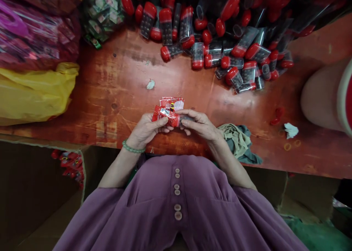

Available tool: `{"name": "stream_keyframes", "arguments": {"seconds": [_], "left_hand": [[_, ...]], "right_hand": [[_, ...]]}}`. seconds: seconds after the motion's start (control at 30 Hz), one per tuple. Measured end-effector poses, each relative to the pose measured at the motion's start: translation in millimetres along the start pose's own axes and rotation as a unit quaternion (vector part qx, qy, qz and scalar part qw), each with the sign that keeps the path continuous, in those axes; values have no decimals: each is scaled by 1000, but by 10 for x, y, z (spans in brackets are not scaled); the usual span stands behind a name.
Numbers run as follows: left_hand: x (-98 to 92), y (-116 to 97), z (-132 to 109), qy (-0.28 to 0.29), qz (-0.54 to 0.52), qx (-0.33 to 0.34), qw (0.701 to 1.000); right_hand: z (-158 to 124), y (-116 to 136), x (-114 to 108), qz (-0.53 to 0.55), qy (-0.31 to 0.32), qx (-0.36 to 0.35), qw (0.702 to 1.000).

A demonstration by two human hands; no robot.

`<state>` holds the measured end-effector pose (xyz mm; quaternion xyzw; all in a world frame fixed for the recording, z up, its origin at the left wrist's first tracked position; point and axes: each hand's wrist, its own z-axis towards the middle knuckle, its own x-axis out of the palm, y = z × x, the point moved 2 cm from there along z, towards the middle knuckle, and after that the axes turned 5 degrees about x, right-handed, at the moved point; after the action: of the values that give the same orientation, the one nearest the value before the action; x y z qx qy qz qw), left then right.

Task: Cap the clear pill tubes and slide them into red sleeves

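My left hand (147, 128), with a green bead bracelet on its wrist, is closed on a red printed wrapper (157, 113). Between the two hands is a small clear plastic container (184, 119) with dark contents, and my right hand (202, 125) grips its right end. The wrapper seems to cover the container's left end; fingers hide how far it reaches. Just beyond my hands, a few flat red printed wrappers (177, 103) lie on the wooden table (123, 82).
Many red-capped clear containers (198, 54) are heaped at the back. Bags of packets (41, 42) and a yellow bag (33, 93) sit left. A crumpled cloth (236, 139), rubber bands (287, 146) and a white bucket (324, 95) are right. An open carton (82, 177) stands below the left edge.
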<state>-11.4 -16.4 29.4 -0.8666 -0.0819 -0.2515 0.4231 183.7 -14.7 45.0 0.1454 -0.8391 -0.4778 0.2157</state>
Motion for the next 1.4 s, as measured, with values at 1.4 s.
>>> {"name": "stream_keyframes", "arguments": {"seconds": [1.4], "left_hand": [[188,103,111,-69,37,32,996]], "right_hand": [[-235,-127,160,-154,-262,-86,949]]}}
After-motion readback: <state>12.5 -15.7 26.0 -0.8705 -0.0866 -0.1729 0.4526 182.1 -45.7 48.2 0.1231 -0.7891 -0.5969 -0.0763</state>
